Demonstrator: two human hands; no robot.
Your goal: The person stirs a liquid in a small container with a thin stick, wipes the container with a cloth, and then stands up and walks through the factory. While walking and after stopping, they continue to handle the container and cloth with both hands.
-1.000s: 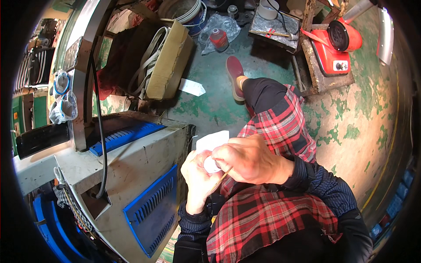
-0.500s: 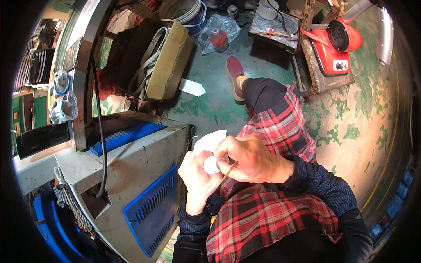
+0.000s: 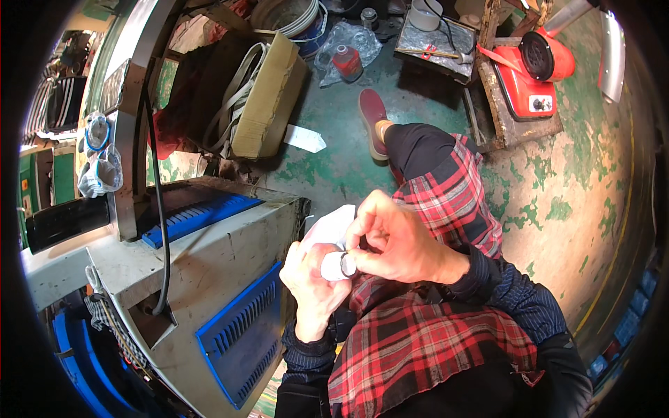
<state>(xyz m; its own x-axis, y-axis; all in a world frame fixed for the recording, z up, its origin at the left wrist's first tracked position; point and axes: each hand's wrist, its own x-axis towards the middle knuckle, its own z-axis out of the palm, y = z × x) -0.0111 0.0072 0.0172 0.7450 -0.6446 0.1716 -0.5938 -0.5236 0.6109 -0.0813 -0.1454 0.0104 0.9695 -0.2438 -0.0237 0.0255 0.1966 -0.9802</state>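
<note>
the left hand (image 3: 303, 279) cups a small white cylinder (image 3: 333, 267) beside a white sheet (image 3: 333, 224); the right hand (image 3: 390, 244), fingers drawn narrow, meets the cylinder's dark rim (image 3: 347, 265), grip unclear. seemingly delicate rim work, calling for steady support.

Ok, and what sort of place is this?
Probably a factory or workshop floor, though its exact trade isn't clear. A scuffed pale machine housing with a blue vented panel stands at the left, the green floor paint is worn and peeling, and a bucket sits farther off.
</note>
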